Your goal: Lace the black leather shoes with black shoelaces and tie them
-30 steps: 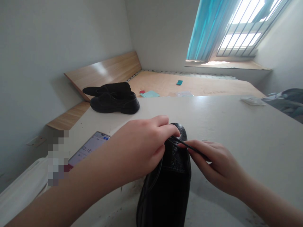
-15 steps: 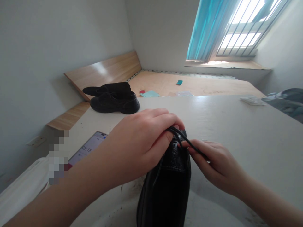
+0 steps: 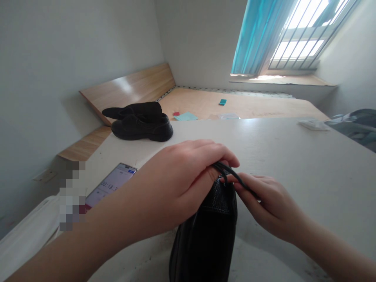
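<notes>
A black leather shoe (image 3: pixel 210 235) lies on the white table directly before me, its opening toward me and its far end partly covered by my fingers. My left hand (image 3: pixel 188 176) arches over the shoe from the left, thumb and fingers closed on a black shoelace (image 3: pixel 232 172). To the right of the shoe, my right hand (image 3: pixel 264 199) pinches the same lace. A loop of it spans the short gap between both hands. The fingertips of my right hand touch the shoe's lacing area; exactly how the lace runs there is hidden.
A pair of black shoes (image 3: pixel 141 127) stands at the table's far left. A phone (image 3: pixel 110 184) showing a timer lies behind my left forearm. The white table (image 3: pixel 282 152) meets a wooden bed board (image 3: pixel 252 105) with small papers on it. A clear packet (image 3: pixel 313 125) lies at far right.
My left hand has shifted slightly right and toward me, its fingers reaching farther over the shoe. The lace between the hands is shorter. My right hand has barely moved.
</notes>
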Tool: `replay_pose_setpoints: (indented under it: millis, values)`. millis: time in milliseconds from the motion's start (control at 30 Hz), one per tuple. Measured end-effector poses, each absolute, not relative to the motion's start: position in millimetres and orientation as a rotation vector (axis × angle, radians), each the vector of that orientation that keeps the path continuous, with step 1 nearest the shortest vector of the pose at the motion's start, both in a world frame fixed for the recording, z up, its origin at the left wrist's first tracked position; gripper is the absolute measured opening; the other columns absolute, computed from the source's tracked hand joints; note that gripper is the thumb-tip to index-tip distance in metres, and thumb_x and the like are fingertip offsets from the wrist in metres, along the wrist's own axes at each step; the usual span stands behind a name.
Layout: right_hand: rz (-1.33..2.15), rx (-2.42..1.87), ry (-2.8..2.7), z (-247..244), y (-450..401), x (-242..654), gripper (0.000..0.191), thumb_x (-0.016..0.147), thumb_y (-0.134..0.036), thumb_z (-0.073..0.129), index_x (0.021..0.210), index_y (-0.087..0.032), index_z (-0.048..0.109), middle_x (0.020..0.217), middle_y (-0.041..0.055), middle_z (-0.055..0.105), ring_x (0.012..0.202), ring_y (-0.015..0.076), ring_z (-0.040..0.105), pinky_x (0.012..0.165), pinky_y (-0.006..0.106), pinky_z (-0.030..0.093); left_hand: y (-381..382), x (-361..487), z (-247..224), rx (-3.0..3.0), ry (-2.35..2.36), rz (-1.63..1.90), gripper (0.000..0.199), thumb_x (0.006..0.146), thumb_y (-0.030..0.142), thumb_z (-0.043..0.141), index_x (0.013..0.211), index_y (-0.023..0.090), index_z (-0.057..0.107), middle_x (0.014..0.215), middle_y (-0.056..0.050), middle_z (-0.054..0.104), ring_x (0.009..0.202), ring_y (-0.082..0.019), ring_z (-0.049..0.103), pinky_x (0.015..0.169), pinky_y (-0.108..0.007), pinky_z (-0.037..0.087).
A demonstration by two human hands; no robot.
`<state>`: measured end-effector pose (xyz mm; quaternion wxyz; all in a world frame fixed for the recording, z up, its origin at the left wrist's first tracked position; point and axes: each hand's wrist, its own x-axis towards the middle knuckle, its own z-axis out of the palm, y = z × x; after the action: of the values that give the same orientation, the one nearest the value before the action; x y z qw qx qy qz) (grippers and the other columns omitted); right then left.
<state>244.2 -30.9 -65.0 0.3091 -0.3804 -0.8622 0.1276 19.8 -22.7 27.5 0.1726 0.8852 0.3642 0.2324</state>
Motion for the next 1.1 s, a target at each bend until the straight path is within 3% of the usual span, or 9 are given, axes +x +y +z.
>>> replay_pose_setpoints:
  millis: [433, 733, 933, 1100]
  values:
    - [0.339, -0.973, -2.277, -61.9, -31.4, 243.9, 0.017, 0.099, -0.016, 0.043, 0.098, -0.022, 0.06, 0.062, -0.0032, 0.062, 0.05, 0.013, 0.056, 0.051, 0.025, 0.041, -22.9, 20.8, 29.4, 2.544, 0.912, 0.672, 0.028, 0.095, 0.007, 0.044, 0.103, 0.023, 0.065, 0.104, 0.003, 0.071, 0.098, -0.01, 0.064, 0.088, -0.021, 0.05]
    - [0.318, -0.978, -2.264, -64.5, -31.0, 245.7, 0.022, 0.099, -0.017, 0.044, 0.078, -0.023, 0.047, 0.06, -0.0034, 0.06, 0.049, 0.0124, 0.054, 0.05, 0.026, 0.038, -26.6, 20.6, 30.5, 2.505, 0.896, 0.65, 0.029, 0.094, 0.008, 0.045, 0.103, 0.025, 0.067, 0.099, 0.003, 0.072, 0.089, -0.011, 0.065, 0.079, -0.022, 0.051]
    - [0.346, -0.967, -2.272, -65.9, -30.4, 245.2, 0.014, 0.1, -0.017, 0.044, 0.098, -0.023, 0.057, 0.061, -0.0048, 0.06, 0.051, 0.0124, 0.056, 0.052, 0.024, 0.04, -25.0, 20.2, 29.7, 2.507, 0.957, 0.669, 0.023, 0.09, 0.01, 0.051, 0.098, 0.024, 0.068, 0.088, 0.006, 0.072, 0.079, -0.009, 0.065, 0.07, -0.02, 0.047]
    - [0.364, -0.977, -2.269, -66.0, -31.9, 244.8, 0.016, 0.1, -0.017, 0.044, 0.103, -0.023, 0.059, 0.06, -0.0054, 0.059, 0.051, 0.0125, 0.055, 0.051, 0.024, 0.037, -25.4, 18.5, 31.0, 2.466, 1.051, 0.69, 0.024, 0.087, 0.01, 0.053, 0.097, 0.025, 0.069, 0.083, 0.007, 0.071, 0.07, -0.007, 0.061, 0.063, -0.019, 0.045]
